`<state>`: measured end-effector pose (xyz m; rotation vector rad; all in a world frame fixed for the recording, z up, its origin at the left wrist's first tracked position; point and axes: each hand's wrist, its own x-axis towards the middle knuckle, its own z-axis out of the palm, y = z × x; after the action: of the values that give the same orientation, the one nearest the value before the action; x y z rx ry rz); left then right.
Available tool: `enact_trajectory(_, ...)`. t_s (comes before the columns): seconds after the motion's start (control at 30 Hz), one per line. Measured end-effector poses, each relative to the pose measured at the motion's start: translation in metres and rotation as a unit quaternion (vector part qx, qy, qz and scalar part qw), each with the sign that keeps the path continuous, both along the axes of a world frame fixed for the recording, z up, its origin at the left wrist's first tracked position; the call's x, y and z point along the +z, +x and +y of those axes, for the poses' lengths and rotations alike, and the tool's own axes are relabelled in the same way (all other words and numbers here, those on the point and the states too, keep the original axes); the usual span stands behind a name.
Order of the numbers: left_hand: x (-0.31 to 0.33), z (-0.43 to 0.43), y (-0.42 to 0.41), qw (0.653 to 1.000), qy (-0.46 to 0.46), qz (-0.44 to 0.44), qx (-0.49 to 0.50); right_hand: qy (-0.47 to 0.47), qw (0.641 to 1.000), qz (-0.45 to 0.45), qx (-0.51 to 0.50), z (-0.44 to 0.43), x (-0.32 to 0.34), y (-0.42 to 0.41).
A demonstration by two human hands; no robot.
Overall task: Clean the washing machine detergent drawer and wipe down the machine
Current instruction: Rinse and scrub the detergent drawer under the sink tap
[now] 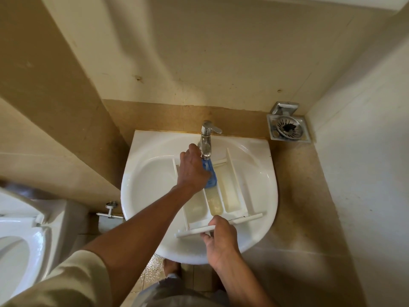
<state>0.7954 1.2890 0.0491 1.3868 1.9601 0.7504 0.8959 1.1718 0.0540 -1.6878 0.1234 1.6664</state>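
The white detergent drawer (pixel 230 191) lies in the white basin (pixel 141 191), its compartments stained yellowish and its front panel toward me. My left hand (pixel 192 171) grips a blue cloth (pixel 210 173) inside the drawer's far end, right under the chrome tap (pixel 207 138). My right hand (pixel 221 238) holds the drawer's front panel at the near rim of the basin, thumb on top and fingers underneath. No washing machine is in view.
A chrome soap dish (pixel 287 127) hangs on the wall at the right of the basin. A white toilet (pixel 20 240) stands at the lower left. Beige tiled walls close in on three sides. My feet show on the floor below the basin.
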Motion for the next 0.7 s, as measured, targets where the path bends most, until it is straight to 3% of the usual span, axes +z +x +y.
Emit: enact_trajectory(0.7, -0.0008, 0.0012, -0.0017, 1.0, -0.005, 0.005, -0.012, -0.003, 1.0, -0.003, 0.007, 0.001, -0.0001, 0.0019)
